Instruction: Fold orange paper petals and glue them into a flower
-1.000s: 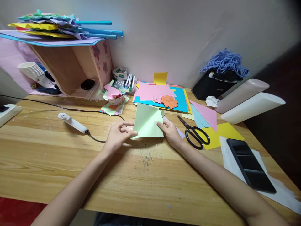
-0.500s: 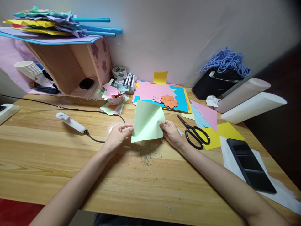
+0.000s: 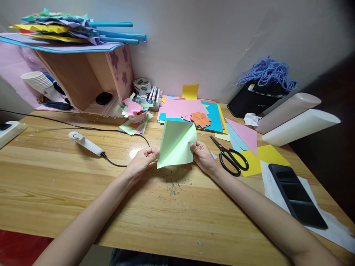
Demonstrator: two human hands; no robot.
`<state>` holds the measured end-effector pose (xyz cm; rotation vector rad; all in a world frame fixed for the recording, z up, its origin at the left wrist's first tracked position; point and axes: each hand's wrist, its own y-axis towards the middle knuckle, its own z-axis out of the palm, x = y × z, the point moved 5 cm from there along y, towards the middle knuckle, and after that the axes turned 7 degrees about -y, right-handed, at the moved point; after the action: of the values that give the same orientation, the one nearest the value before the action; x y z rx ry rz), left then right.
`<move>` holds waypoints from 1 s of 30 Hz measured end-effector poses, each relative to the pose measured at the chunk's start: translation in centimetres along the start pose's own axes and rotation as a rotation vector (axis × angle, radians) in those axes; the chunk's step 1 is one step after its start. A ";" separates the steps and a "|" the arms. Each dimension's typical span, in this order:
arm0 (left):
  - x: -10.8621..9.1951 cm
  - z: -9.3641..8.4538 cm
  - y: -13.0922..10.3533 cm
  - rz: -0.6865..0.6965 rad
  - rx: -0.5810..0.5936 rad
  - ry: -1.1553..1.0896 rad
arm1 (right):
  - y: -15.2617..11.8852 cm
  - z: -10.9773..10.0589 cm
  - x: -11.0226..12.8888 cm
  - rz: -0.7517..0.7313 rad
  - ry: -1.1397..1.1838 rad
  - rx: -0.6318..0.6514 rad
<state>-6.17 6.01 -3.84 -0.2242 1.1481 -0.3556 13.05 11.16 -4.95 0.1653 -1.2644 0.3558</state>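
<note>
A light green sheet of paper (image 3: 176, 146), with a diagonal crease and a curled right side, is held up over the middle of the wooden table (image 3: 133, 218). My left hand (image 3: 145, 159) pinches its left edge. On the right edge, my right hand (image 3: 202, 155) grips the paper with the thumb in front; the other fingers are partly hidden behind. Black-handled scissors (image 3: 231, 157) lie just right of my right hand. Behind the sheet, an orange paper flower (image 3: 200, 120) rests on stacked coloured paper (image 3: 180, 109).
A white glue gun (image 3: 85, 143) with a black cord lies left. At the right are yellow paper (image 3: 273, 155), a phone (image 3: 296, 195) and two white rolls (image 3: 302, 127). A cardboard box (image 3: 83, 79) stands back left, near a cup of paper scraps (image 3: 135, 112).
The green sheet has turned a little, and its right side is bent differently. Both hands keep their hold on it. The whole view has shifted slightly.
</note>
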 end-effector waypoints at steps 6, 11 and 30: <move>-0.1 0.5 0.0 -0.020 0.029 -0.040 | 0.1 0.0 0.0 -0.011 0.026 0.005; -0.7 0.6 -0.2 0.035 -0.046 0.150 | 0.1 -0.1 -0.1 -0.038 -0.010 0.010; -3.5 -2.2 -1.1 0.560 -0.581 0.763 | -0.7 -0.5 1.3 -0.248 -0.337 -0.228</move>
<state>-9.61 6.40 -1.37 -0.2680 1.9905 0.4474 14.09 10.93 -3.80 0.1897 -1.5864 -0.0344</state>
